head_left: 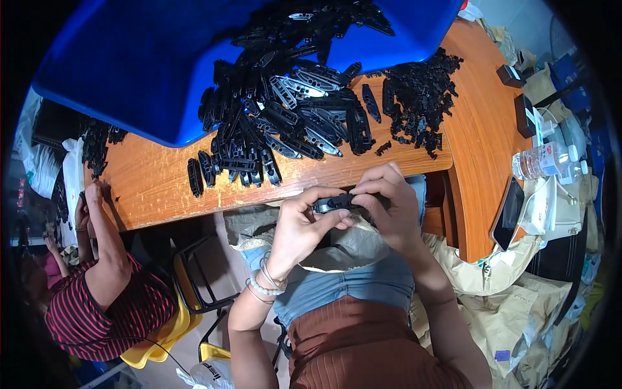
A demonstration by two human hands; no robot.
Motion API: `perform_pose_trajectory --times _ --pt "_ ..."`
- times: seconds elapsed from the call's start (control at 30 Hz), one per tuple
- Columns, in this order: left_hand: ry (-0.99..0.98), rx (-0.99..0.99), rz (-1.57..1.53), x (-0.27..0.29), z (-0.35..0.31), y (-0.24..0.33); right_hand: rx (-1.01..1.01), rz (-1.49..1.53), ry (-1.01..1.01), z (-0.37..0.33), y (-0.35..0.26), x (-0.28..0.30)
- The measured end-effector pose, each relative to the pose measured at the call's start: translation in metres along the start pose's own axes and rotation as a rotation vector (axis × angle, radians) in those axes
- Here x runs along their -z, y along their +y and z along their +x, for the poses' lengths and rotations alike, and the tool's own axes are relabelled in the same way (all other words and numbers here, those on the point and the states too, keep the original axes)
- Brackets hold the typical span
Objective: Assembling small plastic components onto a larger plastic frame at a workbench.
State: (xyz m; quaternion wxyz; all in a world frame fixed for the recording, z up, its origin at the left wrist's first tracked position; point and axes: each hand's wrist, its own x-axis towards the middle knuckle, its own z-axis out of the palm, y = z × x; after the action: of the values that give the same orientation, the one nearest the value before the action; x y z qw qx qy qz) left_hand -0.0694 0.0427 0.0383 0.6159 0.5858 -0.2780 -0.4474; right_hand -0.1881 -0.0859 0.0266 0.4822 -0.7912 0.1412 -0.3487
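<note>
A long, narrow black plastic part (332, 203) is held between my two hands, just off the table's front edge and above my lap. My left hand (303, 220) grips its left side, with thumb and fingers on opposite edges. At the right end, the fingers of my right hand (391, 206) are pinched against the part; whether they also hold a smaller piece is hidden. On the table beyond lies a heap of similar long black parts (285, 123), some with a silvery shine. Right of it is a pile of small black pieces (424, 97).
A blue bin (129, 84) tilts over the wooden table (155, 188), with black parts spilling from it. A phone (508, 212) and water bottle (536, 162) are at the right. An open paper bag (353, 249) sits on my lap. Another person (110, 298) works at the left.
</note>
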Motion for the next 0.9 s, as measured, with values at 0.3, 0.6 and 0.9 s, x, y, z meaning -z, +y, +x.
perform_pose_trajectory --times 0.3,0.6,0.9 --pt "0.023 -0.021 -0.033 0.005 -0.003 -0.006 0.324 -0.355 -0.033 -0.005 0.001 0.001" --pt "-0.04 -0.149 0.258 0.013 -0.012 -0.012 -0.349 0.29 -0.225 -0.026 0.008 -0.003" --pt "0.039 -0.469 0.85 0.001 0.043 0.0 -0.08 0.035 -0.15 -0.022 0.03 0.016"
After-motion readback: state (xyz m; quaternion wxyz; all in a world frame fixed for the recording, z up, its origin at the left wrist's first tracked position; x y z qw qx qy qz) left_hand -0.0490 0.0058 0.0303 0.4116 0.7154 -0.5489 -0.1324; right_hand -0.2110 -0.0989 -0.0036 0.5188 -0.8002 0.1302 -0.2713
